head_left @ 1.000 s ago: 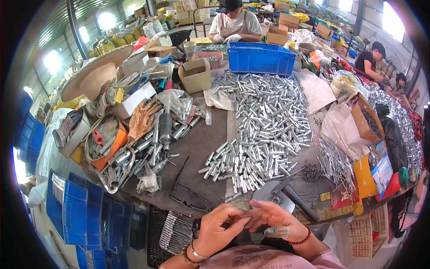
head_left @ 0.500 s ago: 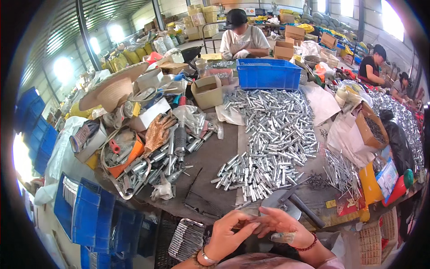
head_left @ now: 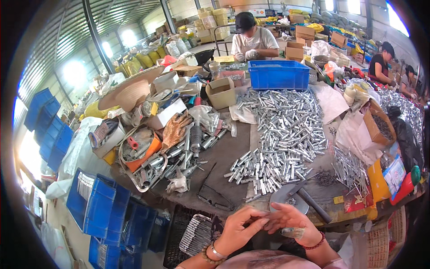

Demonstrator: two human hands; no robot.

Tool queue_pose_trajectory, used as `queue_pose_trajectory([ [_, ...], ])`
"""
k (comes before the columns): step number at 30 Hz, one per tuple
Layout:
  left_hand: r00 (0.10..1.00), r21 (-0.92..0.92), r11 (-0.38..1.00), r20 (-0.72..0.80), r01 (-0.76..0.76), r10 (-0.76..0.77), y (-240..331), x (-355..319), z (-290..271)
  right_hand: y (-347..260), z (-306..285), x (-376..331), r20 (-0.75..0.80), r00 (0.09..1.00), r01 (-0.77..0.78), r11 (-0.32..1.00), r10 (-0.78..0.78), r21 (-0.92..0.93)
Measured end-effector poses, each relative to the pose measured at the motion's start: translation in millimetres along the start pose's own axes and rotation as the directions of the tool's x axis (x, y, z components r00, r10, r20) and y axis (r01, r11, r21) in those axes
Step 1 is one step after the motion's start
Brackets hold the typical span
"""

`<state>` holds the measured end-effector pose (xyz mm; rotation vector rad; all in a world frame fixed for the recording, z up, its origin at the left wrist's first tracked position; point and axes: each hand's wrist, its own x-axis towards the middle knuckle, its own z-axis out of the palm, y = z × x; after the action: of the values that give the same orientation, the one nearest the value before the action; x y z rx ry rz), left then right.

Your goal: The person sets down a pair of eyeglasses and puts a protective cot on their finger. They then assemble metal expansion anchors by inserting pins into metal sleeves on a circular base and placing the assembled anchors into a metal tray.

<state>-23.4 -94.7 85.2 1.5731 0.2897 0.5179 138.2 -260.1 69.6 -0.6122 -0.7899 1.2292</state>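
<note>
Slim silvery metal tube (head_left: pixel 265 218) between both hands (head_left: pixel 264 224)

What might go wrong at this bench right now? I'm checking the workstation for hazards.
The left hand and right hand pinch a small metal piece beyond the table edge; if it slips, it likely drops out of reach. The hammer lies close to that edge and could be knocked off. The heap of metal tubes is loose, so a nudge may send some rolling.

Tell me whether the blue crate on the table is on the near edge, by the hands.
No, the blue crate sits at the far side, beyond the metal tubes.
</note>
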Motion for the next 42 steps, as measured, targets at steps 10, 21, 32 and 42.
queue_pose_trajectory([
  [10, 1.0, 0.146, 0.989, 0.011, -0.015, 0.014, 5, -4, 0, 7, 4, -9, -0.049, 0.999, 0.003, 0.999, -0.004, -0.032],
  [21, 0.998, -0.002, 1.0, 0.057, 0.019, -0.019, 2, -9, 1, 7, 10, -14, -0.107, 0.994, 0.004, 0.993, -0.017, -0.118],
  [32, 0.999, 0.002, 1.0, 0.043, 0.014, -0.014, 3, -11, 3, 8, 12, -15, -0.151, 0.989, -0.02, 0.996, 0.007, -0.085],
  [42, 0.999, 0.001, 1.0, 0.041, 0.022, -0.022, -1, -10, 3, 7, 8, -17, -0.095, 0.995, -0.023, 0.998, 0.018, -0.051],
])
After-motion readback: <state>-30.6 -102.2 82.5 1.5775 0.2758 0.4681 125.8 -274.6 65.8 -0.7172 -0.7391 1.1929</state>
